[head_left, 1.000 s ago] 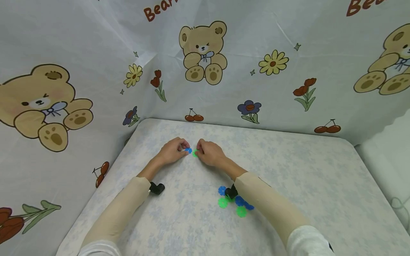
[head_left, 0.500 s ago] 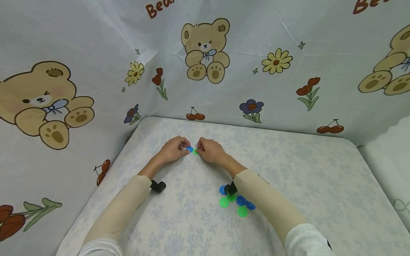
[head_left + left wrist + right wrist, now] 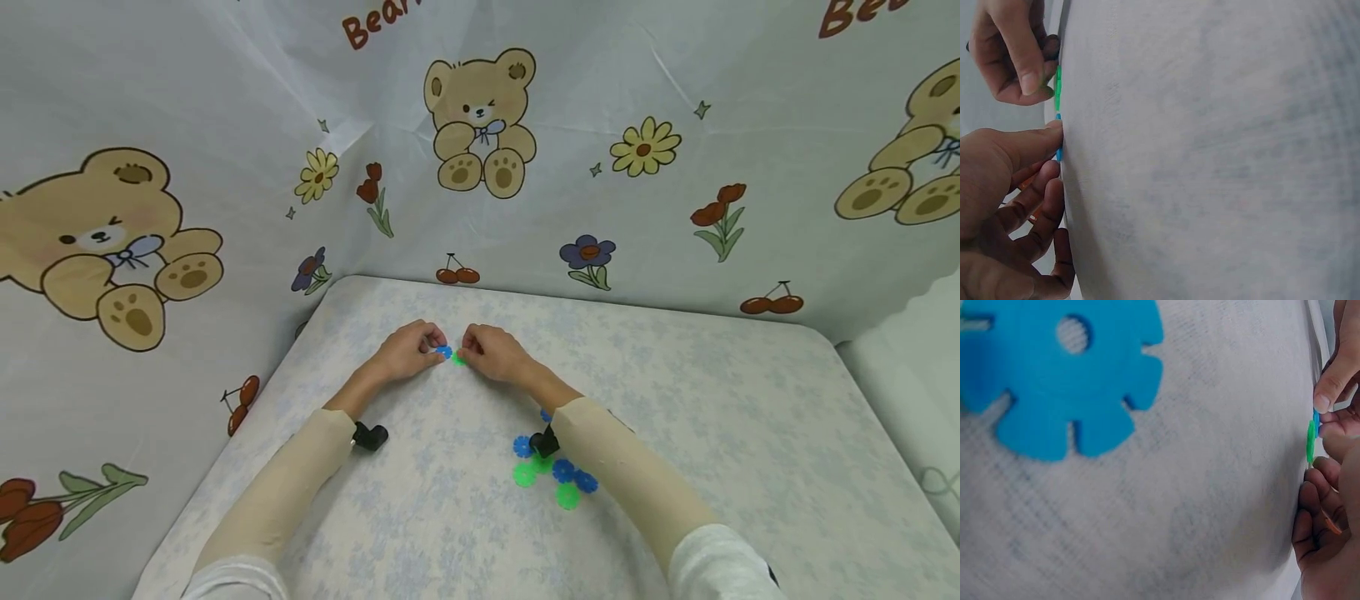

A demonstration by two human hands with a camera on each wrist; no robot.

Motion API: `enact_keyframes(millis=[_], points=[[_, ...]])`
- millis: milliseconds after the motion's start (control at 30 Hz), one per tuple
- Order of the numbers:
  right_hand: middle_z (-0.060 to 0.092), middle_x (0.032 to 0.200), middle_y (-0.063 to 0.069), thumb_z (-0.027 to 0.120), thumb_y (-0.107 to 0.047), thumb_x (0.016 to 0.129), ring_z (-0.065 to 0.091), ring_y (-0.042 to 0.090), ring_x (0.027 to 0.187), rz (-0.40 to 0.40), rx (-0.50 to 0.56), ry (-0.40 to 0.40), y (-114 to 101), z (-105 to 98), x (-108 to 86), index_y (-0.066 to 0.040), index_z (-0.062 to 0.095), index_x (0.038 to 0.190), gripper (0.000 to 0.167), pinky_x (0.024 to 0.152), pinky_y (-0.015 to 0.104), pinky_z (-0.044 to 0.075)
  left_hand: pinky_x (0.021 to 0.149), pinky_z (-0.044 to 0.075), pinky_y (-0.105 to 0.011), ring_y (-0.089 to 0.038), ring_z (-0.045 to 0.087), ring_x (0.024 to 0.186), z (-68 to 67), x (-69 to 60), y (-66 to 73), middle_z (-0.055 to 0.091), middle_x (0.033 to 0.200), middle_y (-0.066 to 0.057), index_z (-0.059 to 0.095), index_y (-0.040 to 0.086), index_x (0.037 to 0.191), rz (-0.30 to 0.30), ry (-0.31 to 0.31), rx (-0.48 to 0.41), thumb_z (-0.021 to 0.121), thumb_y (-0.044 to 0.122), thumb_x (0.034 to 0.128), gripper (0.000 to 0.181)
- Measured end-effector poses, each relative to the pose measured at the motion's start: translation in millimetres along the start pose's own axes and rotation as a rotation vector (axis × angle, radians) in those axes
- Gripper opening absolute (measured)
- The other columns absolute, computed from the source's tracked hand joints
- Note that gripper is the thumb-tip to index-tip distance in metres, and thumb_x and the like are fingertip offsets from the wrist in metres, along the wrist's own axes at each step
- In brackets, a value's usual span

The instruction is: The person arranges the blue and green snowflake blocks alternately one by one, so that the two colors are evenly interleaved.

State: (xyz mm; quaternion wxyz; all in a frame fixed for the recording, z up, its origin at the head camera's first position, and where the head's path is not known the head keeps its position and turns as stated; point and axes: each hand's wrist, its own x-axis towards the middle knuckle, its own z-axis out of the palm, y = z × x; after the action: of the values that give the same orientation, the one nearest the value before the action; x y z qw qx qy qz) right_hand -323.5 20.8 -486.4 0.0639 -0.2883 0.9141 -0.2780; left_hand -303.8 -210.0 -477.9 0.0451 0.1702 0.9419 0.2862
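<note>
Near the far edge of the table, the left hand pinches a blue notched disc between thumb and fingers. Facing it, the right hand pinches a green disc. The two discs lie edge to edge; whether they interlock cannot be told. In the left wrist view the green disc stands just above the blue disc, both seen edge-on. The right wrist view shows the green disc by the right hand, and a loose blue disc close to the camera.
Loose blue discs and green discs lie beside the right forearm, partly under its black wrist camera. Another black camera is at the left wrist. A bear-printed cloth hangs behind the table.
The head view has shifted slightly. Both hands keep their pinch on the discs at nearly the same place. Another blue disc shows beside the right wrist.
</note>
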Motion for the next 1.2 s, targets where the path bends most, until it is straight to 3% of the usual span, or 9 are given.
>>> enact_keyframes(millis=[233,467,700,1033,1200], points=[[0.067,0.104,0.005,0.078,-0.035,0.100,0.060,0.017,0.090,-0.004,-0.005,-0.013,-1,1,-1.7,-0.011,0.068,0.115,0.030,0.084,0.035,0.051,0.096,0.055,-0.047,-0.026,0.067,0.104,-0.5,1.6,1.5,0.068,0.117,-0.009,0.071,0.011,0.117,-0.013,-0.013,0.002,0.078,0.020,0.0998,0.021],[0.067,0.106,0.004,0.076,-0.033,0.102,0.061,0.017,0.093,0.023,-0.006,-0.011,-2,3,-2.0,-0.012,0.069,0.118,0.028,0.086,0.037,0.052,0.097,0.055,-0.046,-0.026,0.067,0.104,0.2,2.1,2.1,0.068,0.116,-0.009,0.071,0.011,0.117,-0.021,-0.019,-0.010,0.078,0.020,0.0997,0.020],[0.067,0.107,0.008,0.070,-0.031,0.105,0.060,0.018,0.089,-0.010,0.052,0.015,1,1,-7.5,-0.009,0.065,0.125,0.030,0.084,0.036,0.052,0.095,0.053,-0.043,-0.022,0.064,0.103,2.6,2.3,-0.4,0.066,0.116,-0.007,0.070,0.014,0.117,-0.025,-0.021,0.042,0.076,0.025,0.0993,0.022],[0.070,0.106,0.009,0.071,-0.024,0.105,0.062,0.018,0.089,-0.113,0.029,0.011,14,-17,-45.7,-0.006,0.067,0.123,0.027,0.085,0.037,0.053,0.095,0.052,-0.044,-0.023,0.063,0.107,7.1,6.1,-5.3,0.065,0.119,-0.005,0.065,0.017,0.123,-0.019,-0.031,0.074,0.077,0.030,0.0994,0.030],[0.070,0.107,0.006,0.071,-0.025,0.105,0.061,0.015,0.090,-0.114,0.014,-0.026,23,-29,-71.3,-0.009,0.069,0.119,0.022,0.085,0.035,0.052,0.095,0.052,-0.047,-0.025,0.063,0.109,5.4,3.7,-2.9,0.064,0.120,-0.006,0.067,0.017,0.123,-0.022,-0.040,0.070,0.077,0.031,0.0982,0.030]])
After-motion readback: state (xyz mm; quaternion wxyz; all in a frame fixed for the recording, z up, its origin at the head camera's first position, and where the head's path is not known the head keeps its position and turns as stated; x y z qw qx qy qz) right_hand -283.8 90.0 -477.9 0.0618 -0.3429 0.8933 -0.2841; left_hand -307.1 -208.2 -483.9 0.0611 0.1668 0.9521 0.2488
